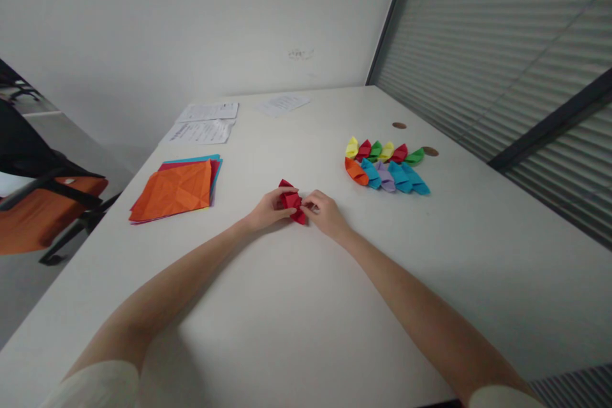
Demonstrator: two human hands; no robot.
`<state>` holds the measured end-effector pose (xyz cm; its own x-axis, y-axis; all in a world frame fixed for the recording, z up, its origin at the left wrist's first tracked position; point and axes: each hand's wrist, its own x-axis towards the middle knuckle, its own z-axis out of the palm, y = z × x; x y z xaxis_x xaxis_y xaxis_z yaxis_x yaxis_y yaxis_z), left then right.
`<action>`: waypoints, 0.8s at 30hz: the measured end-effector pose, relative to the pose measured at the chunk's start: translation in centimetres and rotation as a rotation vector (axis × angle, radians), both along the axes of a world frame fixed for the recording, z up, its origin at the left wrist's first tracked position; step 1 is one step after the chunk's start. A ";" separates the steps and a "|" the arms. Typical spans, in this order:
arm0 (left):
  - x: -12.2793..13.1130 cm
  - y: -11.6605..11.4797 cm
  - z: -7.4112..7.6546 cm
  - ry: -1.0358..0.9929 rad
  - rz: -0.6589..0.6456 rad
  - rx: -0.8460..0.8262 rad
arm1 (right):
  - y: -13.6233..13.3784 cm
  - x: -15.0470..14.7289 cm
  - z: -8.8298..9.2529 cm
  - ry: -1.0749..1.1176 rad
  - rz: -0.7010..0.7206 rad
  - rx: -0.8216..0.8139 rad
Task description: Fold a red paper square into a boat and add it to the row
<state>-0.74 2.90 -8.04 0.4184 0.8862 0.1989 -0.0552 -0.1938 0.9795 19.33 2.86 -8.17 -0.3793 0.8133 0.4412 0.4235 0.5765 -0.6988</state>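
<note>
white table (306, 331); left hand (268, 209) and right hand (327, 211) pinch a part-folded red paper (292, 203), finished paper folds (385, 169) nearby, flat sheets (176, 191) stacked unused

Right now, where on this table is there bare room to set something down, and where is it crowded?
Bare: the table between the forearms, and the right side nearer than the folded pieces. Crowded: around the red paper held by left hand and right hand, the orange stack, the printed sheets.
</note>
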 end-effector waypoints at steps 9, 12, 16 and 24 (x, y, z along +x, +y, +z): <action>-0.3 0.5 -0.2 0.036 0.010 -0.018 | -0.3 0.3 0.4 -0.180 0.017 0.060; -0.4 0.5 -0.1 0.025 0.005 -0.051 | -0.2 0.3 0.2 -0.146 0.037 0.057; -0.6 0.6 0.1 -0.010 0.002 -0.117 | 0.0 0.2 0.1 -0.090 0.052 0.070; -0.3 0.2 0.4 0.002 0.040 -0.049 | -0.1 -0.4 0.1 0.203 0.034 -0.130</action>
